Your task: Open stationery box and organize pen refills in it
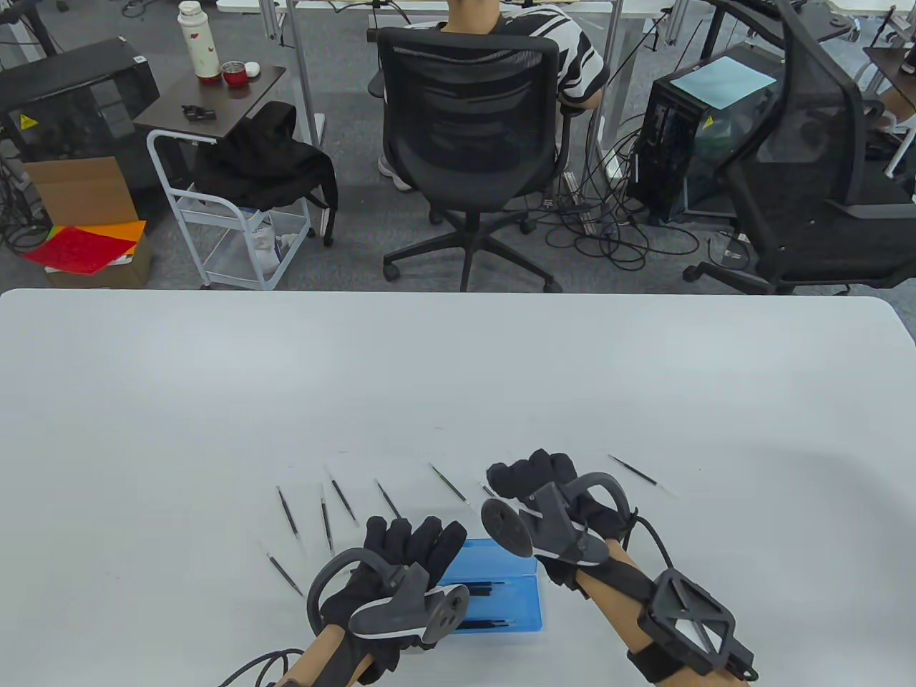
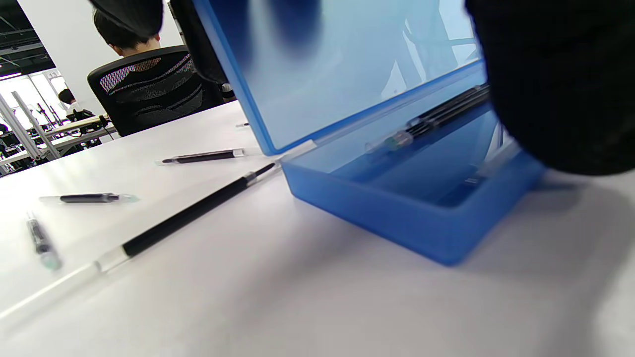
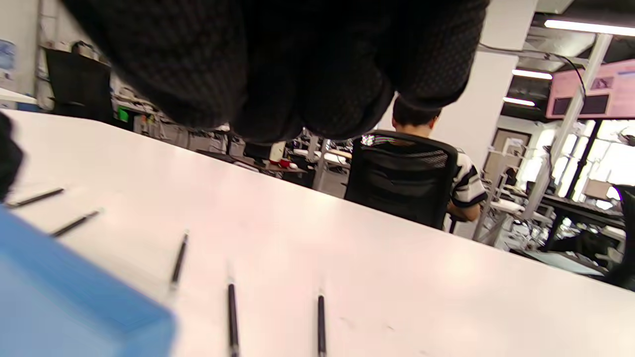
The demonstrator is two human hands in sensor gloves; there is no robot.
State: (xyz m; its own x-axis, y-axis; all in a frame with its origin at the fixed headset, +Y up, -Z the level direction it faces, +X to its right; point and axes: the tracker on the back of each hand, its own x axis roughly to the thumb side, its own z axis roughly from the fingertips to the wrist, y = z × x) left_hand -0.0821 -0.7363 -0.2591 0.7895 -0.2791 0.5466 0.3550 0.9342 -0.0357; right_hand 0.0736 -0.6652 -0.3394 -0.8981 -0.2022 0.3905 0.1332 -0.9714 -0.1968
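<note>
The blue box point(image 1: 501, 587) stood open, refills point(image 2: 436, 116) inside visible only in the left wrist view. The left hand point(image 1: 404, 554) lay straight-fingered on its lid; the right hand point(image 1: 533, 479), curled beyond the box, may grip something—I cannot tell.

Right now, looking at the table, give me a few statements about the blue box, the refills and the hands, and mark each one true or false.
1. The stationery box is open, its lid raised. True.
2. The box holds no pen refills yet. False: a few dark refills already lie inside.
3. Several pen refills lie loose on the table. True.
4. All loose refills lie to the left of the right hand. False: one refill lies on its right.
5. The left hand is at the box. True.
</note>
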